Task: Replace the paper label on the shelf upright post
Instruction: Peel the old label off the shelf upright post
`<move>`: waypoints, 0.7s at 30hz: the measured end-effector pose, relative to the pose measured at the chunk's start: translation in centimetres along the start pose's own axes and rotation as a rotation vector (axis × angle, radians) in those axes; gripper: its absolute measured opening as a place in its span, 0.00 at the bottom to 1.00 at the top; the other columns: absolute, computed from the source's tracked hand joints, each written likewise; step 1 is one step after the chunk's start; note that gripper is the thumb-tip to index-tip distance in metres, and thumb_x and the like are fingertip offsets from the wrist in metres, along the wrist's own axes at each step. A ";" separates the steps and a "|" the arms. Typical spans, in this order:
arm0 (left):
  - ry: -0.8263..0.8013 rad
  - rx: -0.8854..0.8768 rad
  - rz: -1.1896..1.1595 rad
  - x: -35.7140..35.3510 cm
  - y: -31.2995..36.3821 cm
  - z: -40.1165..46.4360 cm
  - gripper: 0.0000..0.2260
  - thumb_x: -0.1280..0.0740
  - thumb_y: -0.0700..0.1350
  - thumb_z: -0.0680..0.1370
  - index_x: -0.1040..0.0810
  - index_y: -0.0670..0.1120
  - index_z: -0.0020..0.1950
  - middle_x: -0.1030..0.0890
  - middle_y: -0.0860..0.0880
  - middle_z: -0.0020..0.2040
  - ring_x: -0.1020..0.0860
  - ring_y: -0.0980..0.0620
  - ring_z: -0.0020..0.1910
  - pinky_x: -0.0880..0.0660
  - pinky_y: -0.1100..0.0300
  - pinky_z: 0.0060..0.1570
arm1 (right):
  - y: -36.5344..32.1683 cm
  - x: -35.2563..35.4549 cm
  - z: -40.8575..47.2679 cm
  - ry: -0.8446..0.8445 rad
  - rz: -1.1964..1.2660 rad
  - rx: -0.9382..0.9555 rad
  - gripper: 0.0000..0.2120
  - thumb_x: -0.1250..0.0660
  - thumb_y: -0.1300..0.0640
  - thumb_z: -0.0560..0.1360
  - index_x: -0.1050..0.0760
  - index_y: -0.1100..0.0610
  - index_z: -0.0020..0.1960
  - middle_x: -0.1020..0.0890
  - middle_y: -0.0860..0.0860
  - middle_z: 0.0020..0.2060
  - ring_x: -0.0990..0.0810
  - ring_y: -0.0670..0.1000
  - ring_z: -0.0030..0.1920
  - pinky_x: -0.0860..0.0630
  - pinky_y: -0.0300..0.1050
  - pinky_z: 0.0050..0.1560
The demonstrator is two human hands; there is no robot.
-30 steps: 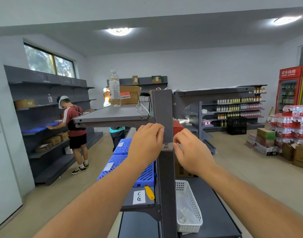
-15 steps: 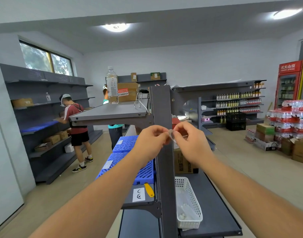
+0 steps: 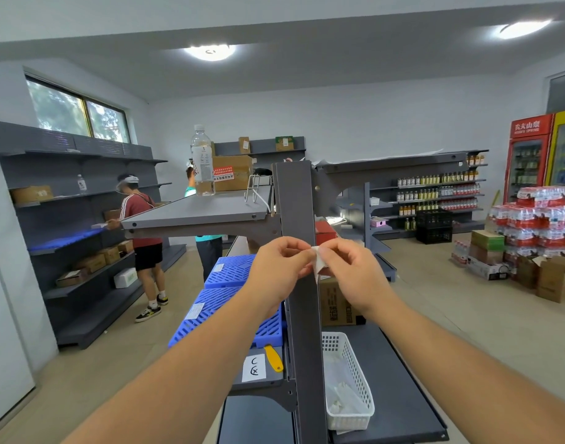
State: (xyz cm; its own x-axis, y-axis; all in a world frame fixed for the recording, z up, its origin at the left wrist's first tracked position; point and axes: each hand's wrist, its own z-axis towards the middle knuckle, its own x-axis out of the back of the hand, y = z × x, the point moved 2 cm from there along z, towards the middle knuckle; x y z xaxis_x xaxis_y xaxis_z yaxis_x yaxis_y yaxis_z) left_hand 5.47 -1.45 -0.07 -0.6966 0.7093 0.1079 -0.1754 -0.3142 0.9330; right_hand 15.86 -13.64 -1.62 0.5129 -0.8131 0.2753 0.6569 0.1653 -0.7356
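Observation:
The dark grey shelf upright post stands straight ahead of me, running from chest height down past the bottom of the view. In front of it, a small white paper label hangs between my two hands. My left hand pinches its left side and my right hand pinches its top right corner. The label is off the post and partly hidden by my fingers. Another white paper label with handwritten marks lies on the lower shelf to the left of the post.
A white plastic basket sits on the shelf right of the post, a yellow tool and blue crates to the left. A water bottle stands on the upper shelf. Two people work at the left wall shelves.
Both hands were pressed on the post a second ago. They have since come off it toward me, and the white label now shows between my fingers.

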 end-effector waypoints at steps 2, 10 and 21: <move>0.029 -0.003 -0.001 0.1 -0.1 0.1 0.04 0.25 0.41 0.77 0.17 0.47 0.51 0.12 0.45 0.48 0.12 0.48 0.49 0.15 0.49 0.52 | 0.2 0.1 0.0 0.005 -0.023 -0.005 0.07 0.32 0.53 0.81 0.15 0.50 0.53 0.15 0.43 0.44 0.16 0.45 0.48 0.18 0.42 0.51; 0.095 -0.098 0.088 0.2 -0.2 0.2 0.04 0.25 0.41 0.78 0.16 0.49 0.50 0.12 0.49 0.44 0.13 0.51 0.46 0.14 0.53 0.50 | 0.7 0.1 0.0 0.011 0.168 -0.265 0.07 0.30 0.57 0.81 0.18 0.55 0.57 0.13 0.53 0.45 0.15 0.46 0.39 0.17 0.40 0.40; 0.010 -0.407 0.484 -0.3 -0.2 -1.1 0.08 0.24 0.43 0.77 0.13 0.48 0.56 0.20 0.55 0.54 0.18 0.61 0.50 0.19 0.67 0.54 | 1.3 -0.2 0.5 0.018 0.662 -0.541 0.07 0.32 0.64 0.81 0.17 0.65 0.56 0.12 0.59 0.45 0.14 0.48 0.37 0.19 0.40 0.38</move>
State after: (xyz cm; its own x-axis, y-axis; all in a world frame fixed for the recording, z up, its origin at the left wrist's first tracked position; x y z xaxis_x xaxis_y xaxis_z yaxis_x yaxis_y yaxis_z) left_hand 4.93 -2.25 -0.64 -0.7691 0.4215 0.4804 -0.0882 -0.8145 0.5734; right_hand 16.92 -12.96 -2.30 0.6864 -0.6519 -0.3222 -0.1317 0.3242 -0.9368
